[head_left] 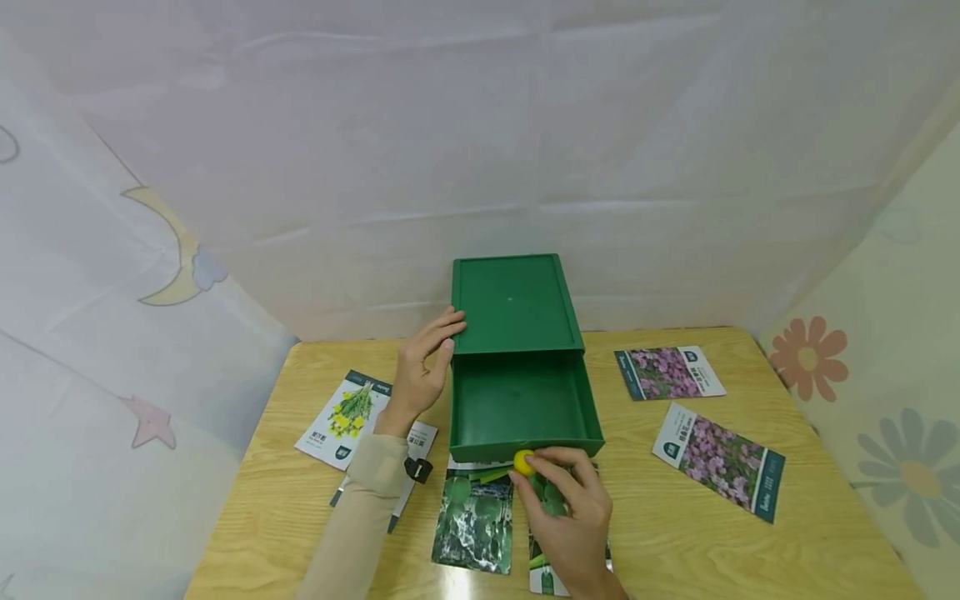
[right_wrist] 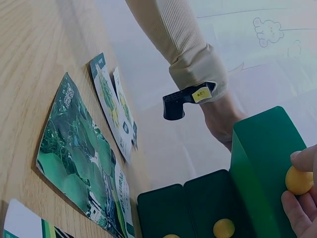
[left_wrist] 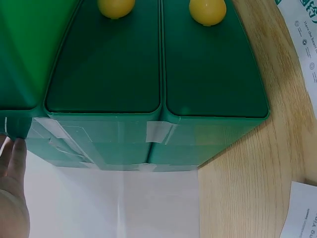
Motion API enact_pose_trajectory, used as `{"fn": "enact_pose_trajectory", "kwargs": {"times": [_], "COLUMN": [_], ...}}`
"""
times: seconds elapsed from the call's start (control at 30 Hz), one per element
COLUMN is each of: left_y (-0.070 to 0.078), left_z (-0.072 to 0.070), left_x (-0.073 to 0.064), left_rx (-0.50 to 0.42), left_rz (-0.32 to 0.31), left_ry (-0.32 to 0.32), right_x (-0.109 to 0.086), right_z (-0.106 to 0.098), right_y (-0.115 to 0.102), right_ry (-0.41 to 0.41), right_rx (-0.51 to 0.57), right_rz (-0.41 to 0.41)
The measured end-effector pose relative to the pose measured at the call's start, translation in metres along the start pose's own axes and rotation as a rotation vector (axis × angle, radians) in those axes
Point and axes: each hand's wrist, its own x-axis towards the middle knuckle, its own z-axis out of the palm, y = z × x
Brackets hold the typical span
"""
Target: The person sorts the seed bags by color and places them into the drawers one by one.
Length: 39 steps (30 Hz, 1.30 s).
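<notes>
A green drawer cabinet stands against the back of the table, its top drawer pulled well out and bare inside. My right hand pinches the round yellow knob on that drawer's front between thumb and fingers. With fingers extended, my left hand rests against the cabinet's upper left edge. Below, two more drawers sit closed, their green fronts each carrying a yellow knob. Clear tape runs along the cabinet's side.
Under the pulled-out drawer lie green leafy seed packets. Yellow-flower packets overlap at the left, beneath my left forearm. Two pink-flower packets lie at the right. A patterned cloth wall hangs right behind the cabinet.
</notes>
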Motion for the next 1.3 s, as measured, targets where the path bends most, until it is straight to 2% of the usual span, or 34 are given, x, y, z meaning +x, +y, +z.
{"fn": "enact_pose_trajectory", "kwargs": {"times": [0.3,0.7,0.87,1.1,1.3], "left_y": [0.000,0.008,0.012,0.018,0.022], "left_z": [0.000,-0.002,-0.004,-0.005,-0.008], "left_x": [-0.001,-0.008,-0.014,-0.021,-0.030], "left_rx": [-0.015,-0.013,-0.013,-0.005,0.006], "left_rz": [-0.015,-0.025,-0.053,-0.070,-0.086], "left_ry": [0.016,0.040,0.040,0.051,0.070], "right_x": [-0.001,-0.002,-0.002,0.008,0.009], "right_z": [-0.001,-0.001,-0.003,-0.007,-0.009], "right_y": [-0.001,-0.002,-0.007,-0.029,-0.031], "right_ry": [-0.003,0.010,0.018,-0.002,-0.022], "right_rx": [-0.015,0.000,0.012,0.061,0.082], "right_rz": [-0.007,-0.026,-0.010,0.045,0.067]}}
